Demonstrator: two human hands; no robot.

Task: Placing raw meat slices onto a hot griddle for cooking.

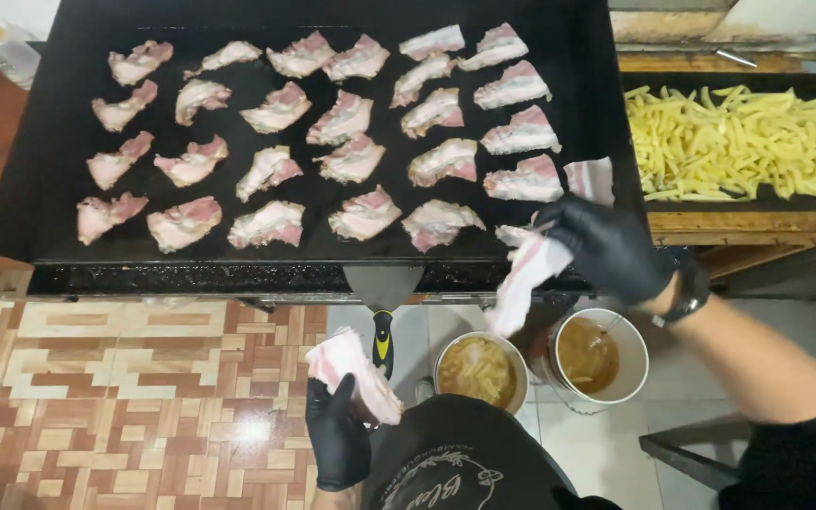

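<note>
Right hand [606,247], black-gloved, pinched shut on a limp raw bacon strip [525,274] dangling over the front right edge of the griddle [49,161]. Left hand [337,434], also gloved, clamped around a stack of raw bacon [356,370] held low over the floor, near the body. Hands well apart.

Just below the right hand, two round buckets on the floor: the nearer bucket [480,370] filled with pale potato sticks in cloudy liquid, the other bucket [603,355] holding brownish liquid, contents otherwise hard to make out. Between the hands, a metal spatula [383,300] with a black and yellow handle hanging off the griddle's front lip.

Across the flat black griddle, rows of folded bacon pieces [280,107], pink and white, glistening, wrinkled, set close but mostly apart. To the right, a dark tray [757,201] heaped with thin yellow raw fries [739,142], cut off at the frame edge. Top left, a clear squeeze bottle [7,52] with a yellow cap, partly cropped. Below, glossy patterned floor tiles [125,387] in brown and cream. Dark apron at bottom centre, only partly visible.
</note>
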